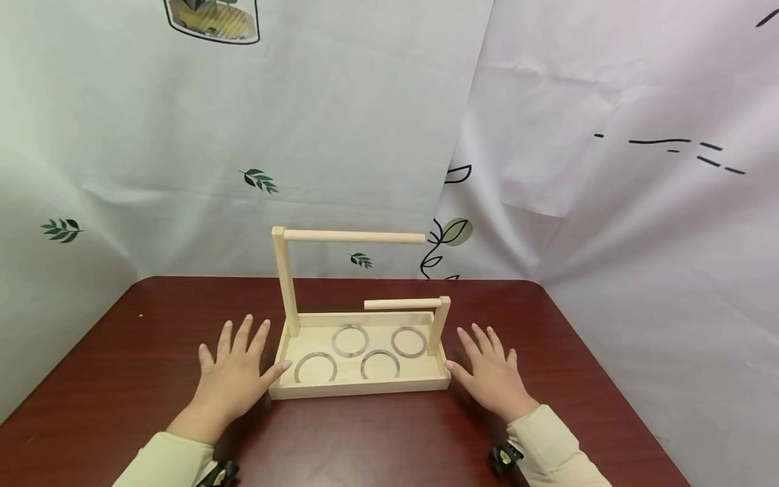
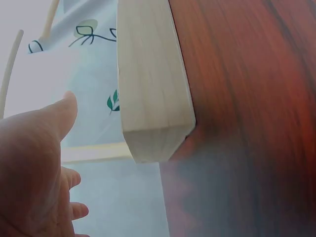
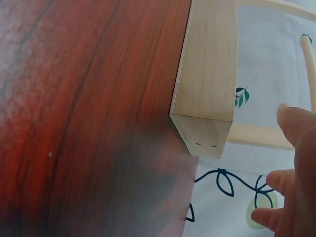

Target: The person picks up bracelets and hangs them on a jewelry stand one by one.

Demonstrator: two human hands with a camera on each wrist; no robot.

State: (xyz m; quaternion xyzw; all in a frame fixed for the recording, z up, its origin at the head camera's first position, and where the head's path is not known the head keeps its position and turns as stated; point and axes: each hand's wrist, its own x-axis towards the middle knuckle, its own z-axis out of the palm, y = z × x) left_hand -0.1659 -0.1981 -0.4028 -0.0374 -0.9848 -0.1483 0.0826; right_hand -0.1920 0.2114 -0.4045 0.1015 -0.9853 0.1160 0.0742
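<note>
A pale wooden tray (image 1: 365,389) stands on the dark red table between the two hands. A tall post (image 1: 285,284) rises at its left end with a long rod (image 1: 356,237) reaching right from the top; a shorter post (image 1: 439,331) at the right end bears a short rod (image 1: 402,304) pointing left. Several thin rings (image 1: 349,356) lie on the tray's floor. The left hand (image 1: 231,375) is spread palm down, its thumb tip at the tray's left front corner. Fingers apart, the right hand (image 1: 494,379) has its thumb tip at the right end. Neither hand holds anything.
The reddish-brown table (image 1: 359,439) has rounded far corners. Behind it and along the right hangs a white cloth (image 1: 353,122) printed with leaves and black lines. Dark bands with a small device (image 1: 505,458) sit at both wrists, by the light sleeves (image 1: 548,443).
</note>
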